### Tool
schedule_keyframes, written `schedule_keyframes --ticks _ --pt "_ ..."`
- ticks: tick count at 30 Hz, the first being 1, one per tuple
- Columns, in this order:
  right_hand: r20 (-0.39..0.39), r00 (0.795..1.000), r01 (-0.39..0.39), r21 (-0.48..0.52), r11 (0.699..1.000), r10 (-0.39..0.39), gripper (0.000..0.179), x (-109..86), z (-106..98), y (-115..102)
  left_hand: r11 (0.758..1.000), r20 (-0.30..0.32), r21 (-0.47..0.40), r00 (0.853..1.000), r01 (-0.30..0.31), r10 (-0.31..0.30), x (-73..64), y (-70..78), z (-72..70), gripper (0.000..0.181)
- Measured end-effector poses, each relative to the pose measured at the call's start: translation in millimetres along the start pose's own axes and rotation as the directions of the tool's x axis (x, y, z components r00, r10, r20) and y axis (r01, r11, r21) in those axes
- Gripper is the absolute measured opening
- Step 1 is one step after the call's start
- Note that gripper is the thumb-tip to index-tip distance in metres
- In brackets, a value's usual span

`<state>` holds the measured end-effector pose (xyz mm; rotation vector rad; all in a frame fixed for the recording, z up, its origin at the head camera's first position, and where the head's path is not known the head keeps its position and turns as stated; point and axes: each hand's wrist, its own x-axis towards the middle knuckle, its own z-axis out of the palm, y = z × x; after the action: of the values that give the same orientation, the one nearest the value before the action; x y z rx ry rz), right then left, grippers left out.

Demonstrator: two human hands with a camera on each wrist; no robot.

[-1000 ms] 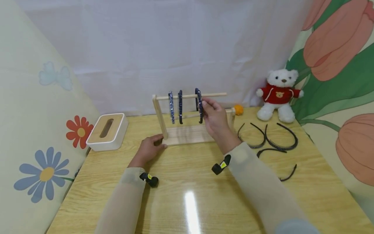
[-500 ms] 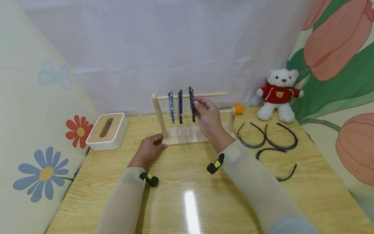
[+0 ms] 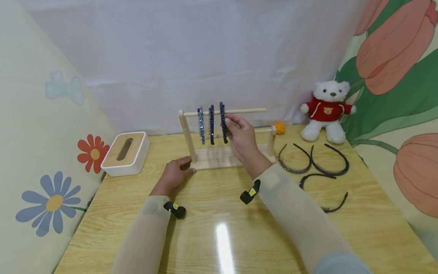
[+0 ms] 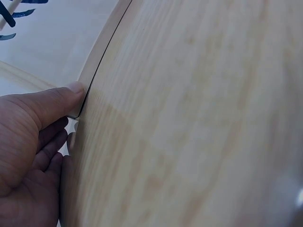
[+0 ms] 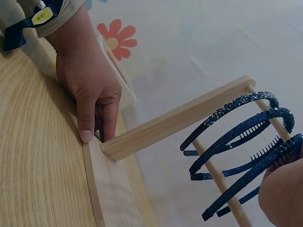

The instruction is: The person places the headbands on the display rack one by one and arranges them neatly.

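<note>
A wooden headband rack (image 3: pixel 219 158) with two rods stands on the table. Three dark blue, toothed headbands hang on it: a glittery headband (image 3: pixel 201 125) at the left, a middle headband (image 3: pixel 211 125), and a third headband (image 3: pixel 222 110). My right hand (image 3: pixel 244 140) pinches the third one by its side between thumb and fingers; it straddles the rods in the right wrist view. At the rack's left end my left hand (image 3: pixel 173 176) grips the corner of the base, thumb on the front edge, as the right wrist view also shows (image 5: pixel 90 90).
Several dark headbands (image 3: pixel 330 171) lie on the table right of the rack, partly behind my right sleeve. A white tissue box (image 3: pixel 126 154) with a wooden lid sits at the left. A white teddy bear (image 3: pixel 326 110) and an orange ball (image 3: pixel 280 128) are at the back right.
My right hand has slid the third headband leftward along the rods, nearer the middle one. My left hand has stayed on the rack's base.
</note>
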<state>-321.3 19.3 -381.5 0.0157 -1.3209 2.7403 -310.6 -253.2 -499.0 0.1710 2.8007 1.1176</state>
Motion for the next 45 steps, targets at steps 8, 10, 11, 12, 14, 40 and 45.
schedule_keyframes --ticks 8,10,11,12,14,40,45 --pt "0.018 1.000 0.012 0.001 1.000 -0.012 0.016 -0.2 -0.4 0.5 1.000 0.006 0.009 1.000 0.016 -0.016 1.0 0.1 0.2 0.059" --pt "0.017 1.000 0.007 0.006 1.000 -0.007 0.014 0.2 -0.9 0.6 1.000 0.006 0.002 1.000 0.017 -0.017 0.9 0.8 0.3 0.059" --pt "0.016 1.000 0.006 0.010 1.000 -0.006 0.013 0.3 -1.0 0.6 1.000 0.005 -0.001 1.000 0.017 -0.017 0.8 1.1 0.4 0.059" --pt "0.014 1.000 0.004 0.014 1.000 -0.004 0.013 0.3 -1.1 0.6 1.000 0.005 -0.003 1.000 0.017 -0.017 0.7 1.2 0.4 0.059" --pt "0.012 1.000 0.001 0.018 1.000 -0.001 0.012 0.0 -1.4 0.6 1.000 0.004 0.000 1.000 0.012 -0.012 0.5 1.6 0.5 0.059" --pt "0.053 0.999 0.009 0.032 0.999 -0.011 0.014 -3.9 -2.7 3.5 1.000 -0.001 0.023 1.000 -0.012 0.012 -1.8 6.4 -2.2 0.058" --pt "0.057 0.998 -0.007 0.004 1.000 0.006 0.018 -4.8 -3.7 4.2 1.000 -0.006 0.015 1.000 -0.007 0.007 -2.1 5.8 -2.3 0.058"
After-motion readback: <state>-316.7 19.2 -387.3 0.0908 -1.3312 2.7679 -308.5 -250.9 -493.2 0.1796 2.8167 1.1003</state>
